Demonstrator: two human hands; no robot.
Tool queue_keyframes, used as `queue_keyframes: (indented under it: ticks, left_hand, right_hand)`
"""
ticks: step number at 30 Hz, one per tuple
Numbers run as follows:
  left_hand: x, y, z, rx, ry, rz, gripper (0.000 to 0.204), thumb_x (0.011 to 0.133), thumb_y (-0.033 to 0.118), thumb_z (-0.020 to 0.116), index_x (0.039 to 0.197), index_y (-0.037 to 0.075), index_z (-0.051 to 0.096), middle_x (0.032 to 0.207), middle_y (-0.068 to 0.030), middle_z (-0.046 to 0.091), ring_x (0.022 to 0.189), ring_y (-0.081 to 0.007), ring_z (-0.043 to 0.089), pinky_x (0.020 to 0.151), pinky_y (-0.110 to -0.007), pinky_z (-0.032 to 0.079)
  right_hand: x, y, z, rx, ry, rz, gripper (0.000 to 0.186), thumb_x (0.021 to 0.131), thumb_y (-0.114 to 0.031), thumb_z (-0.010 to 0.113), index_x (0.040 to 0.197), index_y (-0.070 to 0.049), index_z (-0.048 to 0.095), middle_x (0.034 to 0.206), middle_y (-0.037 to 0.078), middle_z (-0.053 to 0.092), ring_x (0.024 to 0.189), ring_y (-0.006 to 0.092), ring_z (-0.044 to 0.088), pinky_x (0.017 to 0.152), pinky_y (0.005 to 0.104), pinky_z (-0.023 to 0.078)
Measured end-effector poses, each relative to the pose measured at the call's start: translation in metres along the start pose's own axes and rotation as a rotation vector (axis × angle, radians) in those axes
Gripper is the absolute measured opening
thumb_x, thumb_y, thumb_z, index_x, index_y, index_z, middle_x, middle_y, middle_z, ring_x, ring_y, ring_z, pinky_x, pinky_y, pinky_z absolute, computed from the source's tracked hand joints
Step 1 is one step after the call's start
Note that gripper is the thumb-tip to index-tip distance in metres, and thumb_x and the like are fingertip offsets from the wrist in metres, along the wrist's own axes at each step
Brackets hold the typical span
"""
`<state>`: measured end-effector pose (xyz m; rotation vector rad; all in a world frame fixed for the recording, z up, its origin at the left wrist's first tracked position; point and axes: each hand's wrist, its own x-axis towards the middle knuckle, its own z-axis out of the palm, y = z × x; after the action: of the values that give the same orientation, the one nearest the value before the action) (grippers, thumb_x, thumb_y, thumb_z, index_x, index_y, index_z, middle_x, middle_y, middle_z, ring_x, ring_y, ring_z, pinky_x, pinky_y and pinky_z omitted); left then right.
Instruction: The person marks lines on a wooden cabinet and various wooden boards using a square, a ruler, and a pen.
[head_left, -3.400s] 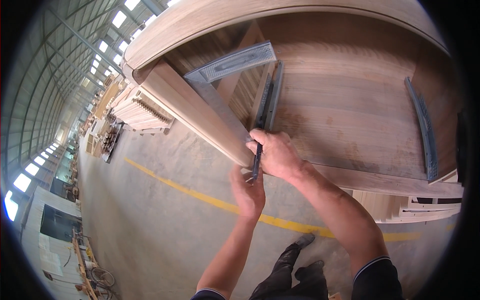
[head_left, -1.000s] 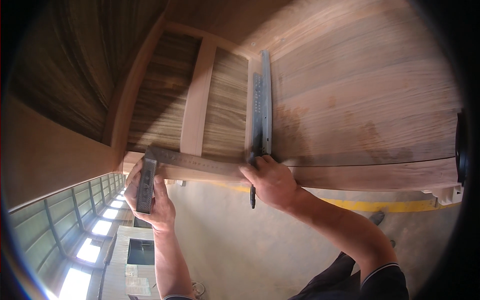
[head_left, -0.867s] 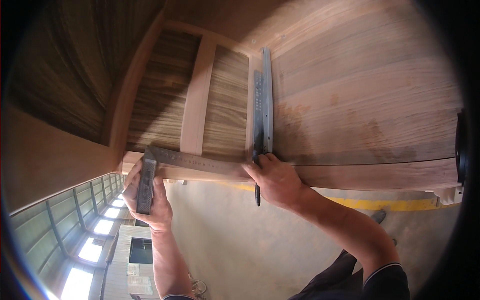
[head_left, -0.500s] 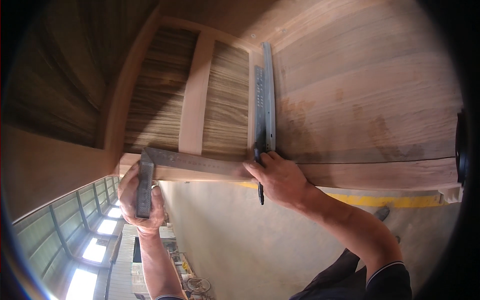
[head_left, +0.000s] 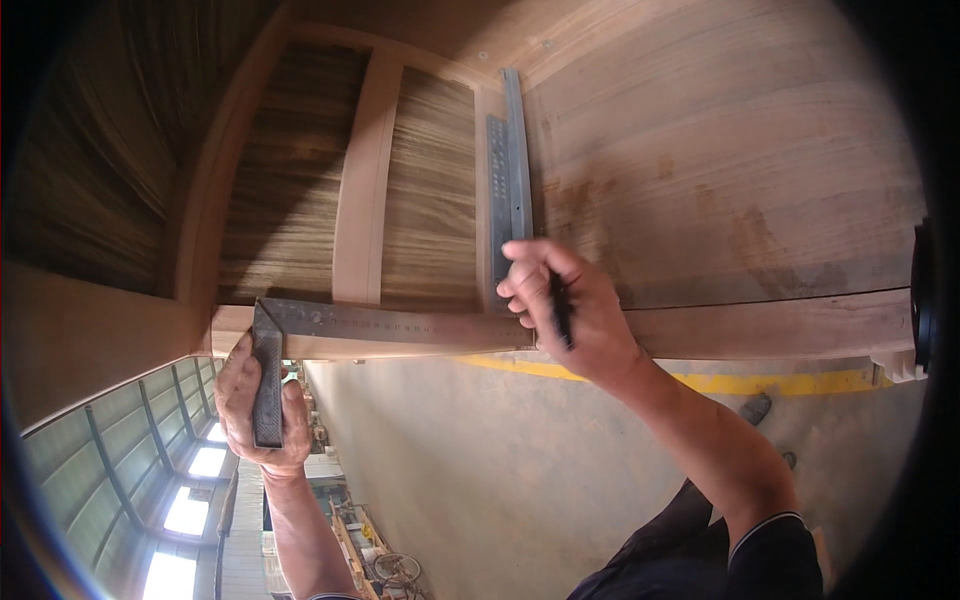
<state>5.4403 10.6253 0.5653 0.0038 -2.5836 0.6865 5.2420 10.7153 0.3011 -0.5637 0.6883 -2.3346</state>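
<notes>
My left hand (head_left: 238, 395) grips the dark metal handle (head_left: 267, 390) of a try square. The square's steel rule blade (head_left: 400, 325) runs rightward along the cabinet's wooden front rail (head_left: 760, 325). My right hand (head_left: 590, 315), slightly blurred, has a black pen (head_left: 560, 320) in its curled fingers, over the lower part of a grey metal drawer slide (head_left: 516, 170) and just above the blade's right end. A perforated metal plate (head_left: 495, 155) lies alongside the slide, its lower end partly hidden by my fingers.
Panelled wood (head_left: 430, 190) and a broad board (head_left: 720, 180) form the cabinet interior. Below are a concrete floor (head_left: 450, 480) with a yellow line (head_left: 730, 382), my foot, and a bicycle (head_left: 398, 566). A windowed shed wall (head_left: 130, 450) shows at lower left.
My left hand has moved from beside the pen onto the square's handle. In the last half second, my right hand has lifted the pen from the blade's end, up over the slide.
</notes>
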Motion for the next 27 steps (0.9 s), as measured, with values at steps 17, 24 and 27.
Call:
queue_keyframes:
  ticks: [17, 24, 27]
  left_hand:
    - [-0.014, -0.003, 0.0, -0.013, 0.004, -0.035, 0.042, 0.1, 0.02, 0.068, 0.129, -0.007, 0.054, 0.135, -0.0302, 0.059, 0.112, -0.0347, 0.068, 0.083, -0.037, 0.062]
    - [-0.013, -0.005, 0.004, -0.03, 0.03, 0.021, 0.04, 0.101, 0.018, 0.066, 0.13, -0.007, 0.053, 0.137, -0.0297, 0.058, 0.111, -0.0326, 0.068, 0.083, -0.037, 0.064]
    - [-0.015, -0.005, 0.004, -0.033, 0.04, -0.003, 0.039, 0.101, 0.016, 0.066, 0.13, -0.007, 0.053, 0.137, -0.0299, 0.058, 0.115, -0.0338, 0.067, 0.089, -0.039, 0.062]
  right_hand:
    - [0.025, -0.013, 0.011, 0.274, 0.072, 0.136, 0.01, 0.104, -0.013, 0.062, 0.102, -0.004, 0.058, 0.082, 0.001, 0.059, 0.071, 0.0056, 0.052, 0.061, 0.0234, 0.046]
    - [0.028, -0.007, 0.012, 0.308, 0.057, 0.127, 0.009, 0.103, -0.011, 0.061, 0.099, -0.003, 0.058, 0.079, 0.001, 0.058, 0.069, 0.0053, 0.051, 0.059, 0.0232, 0.044]
    - [0.027, -0.009, 0.011, 0.288, 0.057, 0.164, 0.013, 0.105, -0.014, 0.06, 0.102, -0.002, 0.061, 0.08, 0.002, 0.061, 0.07, 0.0066, 0.054, 0.061, 0.0235, 0.048]
